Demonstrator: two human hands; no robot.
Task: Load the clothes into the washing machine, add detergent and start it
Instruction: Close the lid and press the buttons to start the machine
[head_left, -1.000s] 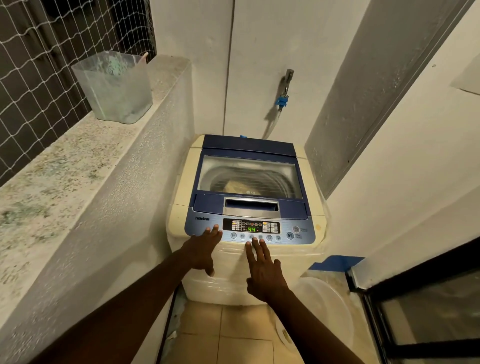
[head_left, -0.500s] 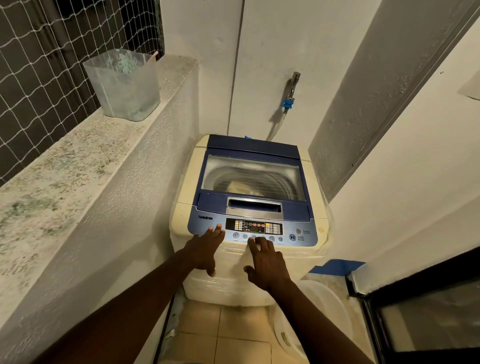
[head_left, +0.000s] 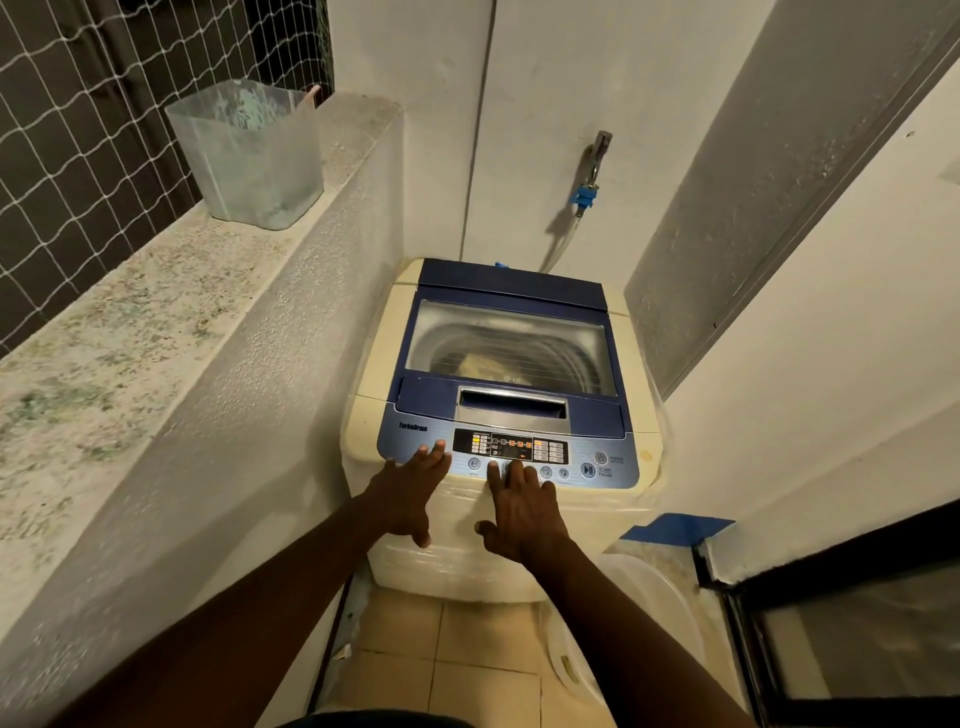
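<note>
Cream and blue machine: the top-loading washing machine stands in a narrow corner between a rough wall and a recessed wall, straight ahead of the person and below the camera.
Lid: the blue lid with a clear window lies closed and flat; through it the ribbed drum shows, with a pale bundle that looks like clothes at the bottom.
Control panel: the display is lit with orange marks, so the power seems to be on.
Left hand: the left hand is open and empty, fingers spread, tips resting on the left end of the panel.
Right hand: the right hand is open and empty, two fingertips on the row of round buttons under the display.
Start button: the start/pause button sits further right, apart from both hands.
Progress: loading appears done and the lid shut; whether detergent went in cannot be told. Choosing settings looks to be the step in hand, and pressing start is probably left.
Surroundings: a cloudy plastic tub stands on the speckled ledge at left; a tap with a blue hose fitting hangs on the wall behind.
</note>
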